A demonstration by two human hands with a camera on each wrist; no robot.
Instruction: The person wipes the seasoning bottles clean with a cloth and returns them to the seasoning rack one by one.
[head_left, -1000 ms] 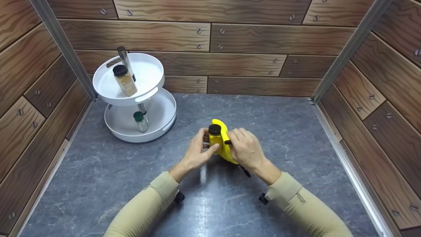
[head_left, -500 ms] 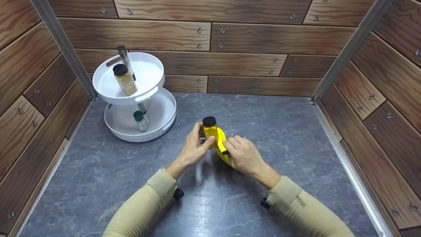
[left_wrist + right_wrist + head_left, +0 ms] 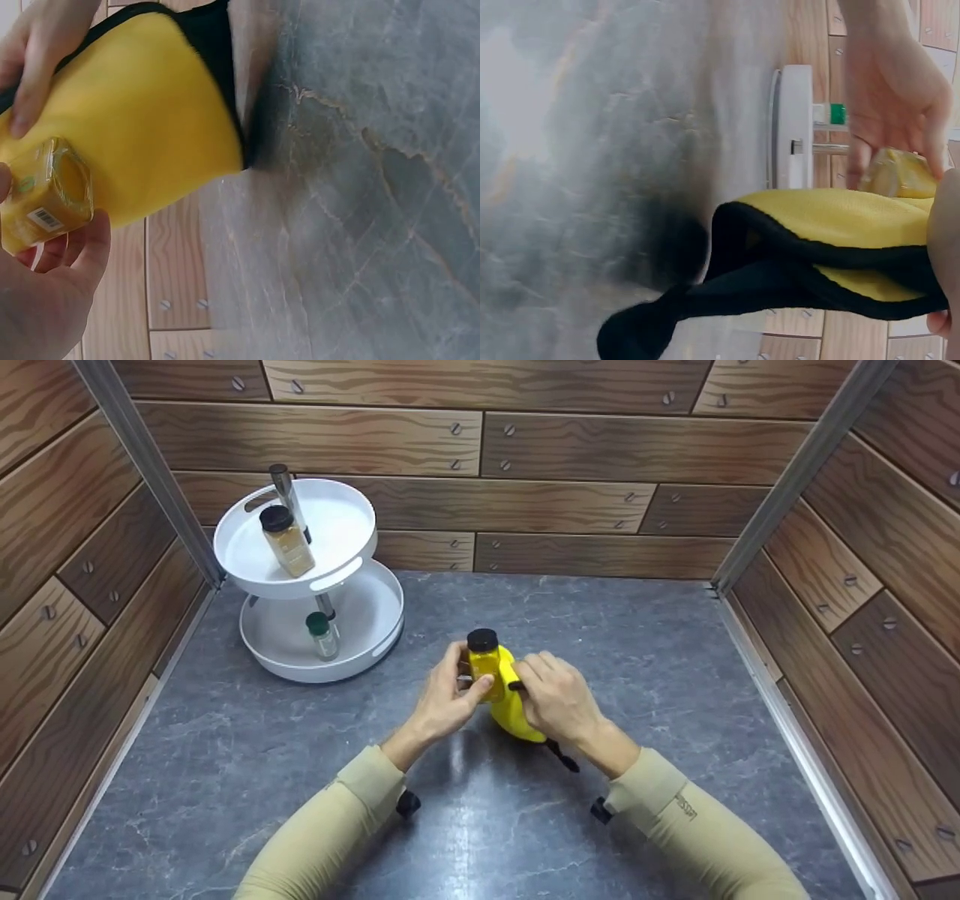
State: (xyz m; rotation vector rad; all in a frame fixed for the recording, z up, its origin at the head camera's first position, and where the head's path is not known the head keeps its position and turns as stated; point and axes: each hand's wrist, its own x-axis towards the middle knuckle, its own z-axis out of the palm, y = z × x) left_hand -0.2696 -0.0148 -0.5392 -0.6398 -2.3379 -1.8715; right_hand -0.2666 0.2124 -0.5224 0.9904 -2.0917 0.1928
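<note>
In the head view my left hand (image 3: 442,699) holds a spice jar (image 3: 484,661) upright off the table, with its fingers and thumb around the sides. The jar has a black lid and yellow contents. From the left wrist view, the bottom of the jar (image 3: 69,184) and a barcode label show. A yellow cloth (image 3: 514,718) with black edging hangs from my right hand (image 3: 561,696), which grips it bunched by its upper part. The cloth lies against the jar's right side. Seen from the right wrist, the cloth (image 3: 832,217) droops with a dark corner dangling.
A white two-tier round tray stand (image 3: 259,656) stands at the back left. Its upper tier holds a black-lidded spice jar (image 3: 291,551) beside the centre post; a small green-capped jar (image 3: 324,641) stands on the lower tier. Wood-patterned walls (image 3: 570,442) enclose the grey marbled table (image 3: 637,622).
The jar rose slightly left, then came back down a little. My right hand moved the cloth down, then up again along the jar's side. The stand has not moved.
</note>
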